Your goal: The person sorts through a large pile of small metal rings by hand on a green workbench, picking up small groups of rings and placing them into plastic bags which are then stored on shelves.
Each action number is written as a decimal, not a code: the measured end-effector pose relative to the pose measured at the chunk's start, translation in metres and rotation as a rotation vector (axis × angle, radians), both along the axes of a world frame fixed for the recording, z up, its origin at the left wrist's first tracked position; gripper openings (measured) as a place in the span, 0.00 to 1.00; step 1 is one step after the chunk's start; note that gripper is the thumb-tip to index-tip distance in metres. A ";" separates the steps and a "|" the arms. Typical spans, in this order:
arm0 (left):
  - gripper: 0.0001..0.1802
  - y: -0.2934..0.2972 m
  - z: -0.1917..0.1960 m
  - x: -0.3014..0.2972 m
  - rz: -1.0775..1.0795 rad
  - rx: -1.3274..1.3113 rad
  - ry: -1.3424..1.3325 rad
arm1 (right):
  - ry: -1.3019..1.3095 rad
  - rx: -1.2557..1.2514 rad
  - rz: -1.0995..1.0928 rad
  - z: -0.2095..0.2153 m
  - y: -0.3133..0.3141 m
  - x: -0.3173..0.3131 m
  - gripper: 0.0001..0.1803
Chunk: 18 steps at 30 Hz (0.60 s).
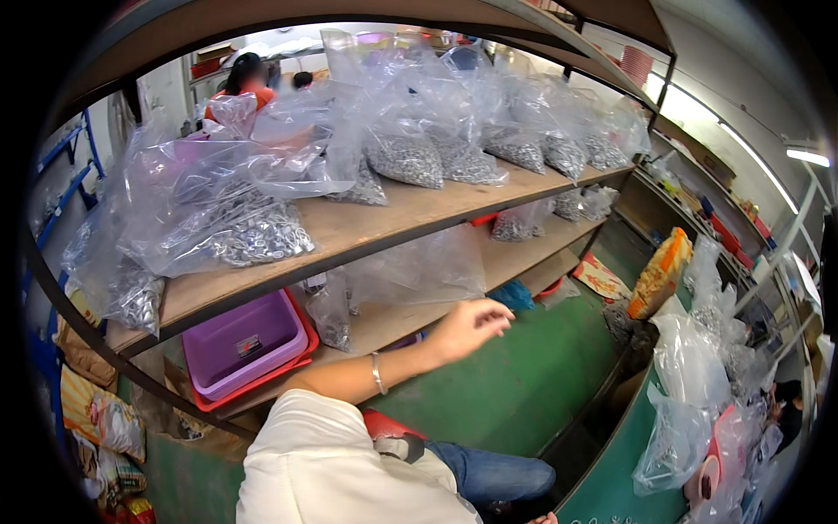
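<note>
My left hand [471, 330] is held out past the front of the shelf rack, its fingers loosely bent and nothing visible in them. A bracelet circles that wrist. Nearest to it are the lower shelf board [401, 306] and a blue plastic bag [512, 295]; the hand appears apart from both. Only the fingertips of my right hand [543, 519] show at the lower edge, beside the green tabletop [624, 454]; whether they grip anything is hidden. On the upper shelf [367, 229] stand clear bags of small silvery metal parts [262, 234].
Purple tubs [249, 341] nested in a red one sit on the lower shelf at left. An orange-and-white sack [660, 272] stands on the green floor [506, 375]. Clear bags [690, 358] crowd the right side. A person in orange [249, 86] is behind the rack.
</note>
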<state>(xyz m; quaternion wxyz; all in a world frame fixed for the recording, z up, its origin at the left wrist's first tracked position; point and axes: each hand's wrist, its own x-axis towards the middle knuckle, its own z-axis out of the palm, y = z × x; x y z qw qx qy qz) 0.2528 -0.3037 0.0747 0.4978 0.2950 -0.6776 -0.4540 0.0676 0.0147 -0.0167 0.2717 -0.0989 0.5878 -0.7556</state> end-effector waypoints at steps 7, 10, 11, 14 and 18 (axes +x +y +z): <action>0.08 -0.096 0.124 0.097 0.612 -0.478 0.008 | 0.203 0.247 -0.108 -0.025 -0.029 -0.032 0.13; 0.10 -0.145 0.188 0.109 0.676 -0.421 0.378 | 0.496 0.407 -0.149 -0.018 -0.046 -0.035 0.13; 0.10 -0.162 0.207 0.108 0.660 -0.419 0.544 | 0.534 0.406 -0.177 -0.030 -0.049 -0.042 0.13; 0.07 -0.225 0.247 0.132 0.968 -0.671 0.378 | 0.595 0.386 -0.192 -0.043 -0.059 -0.047 0.13; 0.05 -0.262 0.279 0.178 1.517 -0.932 -0.062 | 0.752 0.508 -0.244 -0.058 -0.045 -0.055 0.13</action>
